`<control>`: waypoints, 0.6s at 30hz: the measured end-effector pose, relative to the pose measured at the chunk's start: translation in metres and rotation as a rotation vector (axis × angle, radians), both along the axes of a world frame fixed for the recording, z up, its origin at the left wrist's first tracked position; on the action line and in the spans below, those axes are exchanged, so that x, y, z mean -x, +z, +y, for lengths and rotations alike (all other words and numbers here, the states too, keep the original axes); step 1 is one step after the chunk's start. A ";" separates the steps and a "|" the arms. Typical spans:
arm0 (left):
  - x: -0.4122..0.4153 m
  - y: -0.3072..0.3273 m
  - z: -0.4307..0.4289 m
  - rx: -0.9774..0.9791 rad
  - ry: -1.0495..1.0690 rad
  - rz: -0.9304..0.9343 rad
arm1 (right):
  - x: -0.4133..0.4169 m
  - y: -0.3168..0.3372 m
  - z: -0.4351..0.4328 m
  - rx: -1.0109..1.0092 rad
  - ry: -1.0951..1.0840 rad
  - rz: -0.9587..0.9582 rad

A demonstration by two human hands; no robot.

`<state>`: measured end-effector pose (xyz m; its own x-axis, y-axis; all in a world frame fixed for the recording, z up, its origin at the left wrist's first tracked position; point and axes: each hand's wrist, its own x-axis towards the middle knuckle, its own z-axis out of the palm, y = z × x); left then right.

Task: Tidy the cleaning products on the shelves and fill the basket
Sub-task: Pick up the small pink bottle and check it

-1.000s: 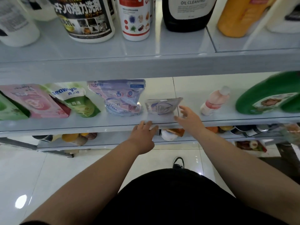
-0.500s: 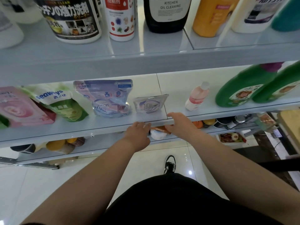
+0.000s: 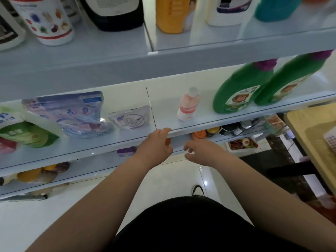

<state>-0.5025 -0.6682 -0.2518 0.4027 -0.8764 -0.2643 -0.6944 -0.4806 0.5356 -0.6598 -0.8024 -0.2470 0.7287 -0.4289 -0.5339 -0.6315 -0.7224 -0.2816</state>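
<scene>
- Left hand (image 3: 156, 145): fingers curled over the front edge of the middle shelf (image 3: 209, 118), thumb beneath it.
- Right hand (image 3: 201, 151): just below that edge, fingers loosely curled and apart, holding nothing.
- Small pouch (image 3: 130, 118): upright on the shelf, just behind the left hand, beside a blue pouch (image 3: 72, 113).
- Pink bottle (image 3: 188, 105) and two green bottles (image 3: 238, 91): standing farther right on the same shelf.

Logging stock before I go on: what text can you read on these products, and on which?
"仕": green and white pouch, far left, rest cut off.
Black bottle, blue pouch, green bottles: print too blurred to read.
</scene>
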 end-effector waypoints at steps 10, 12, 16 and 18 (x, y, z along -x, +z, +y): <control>0.011 0.029 -0.141 0.158 0.449 0.220 | 0.028 0.013 -0.115 -0.031 0.184 -0.037; 0.017 0.028 -0.149 0.187 0.525 0.239 | 0.031 0.014 -0.129 -0.043 0.200 -0.047; 0.037 0.028 -0.139 0.205 0.627 0.260 | 0.040 0.013 -0.144 -0.284 -0.014 -0.210; 0.049 0.032 -0.127 0.232 0.696 0.324 | 0.040 0.013 -0.141 -0.489 -0.231 -0.345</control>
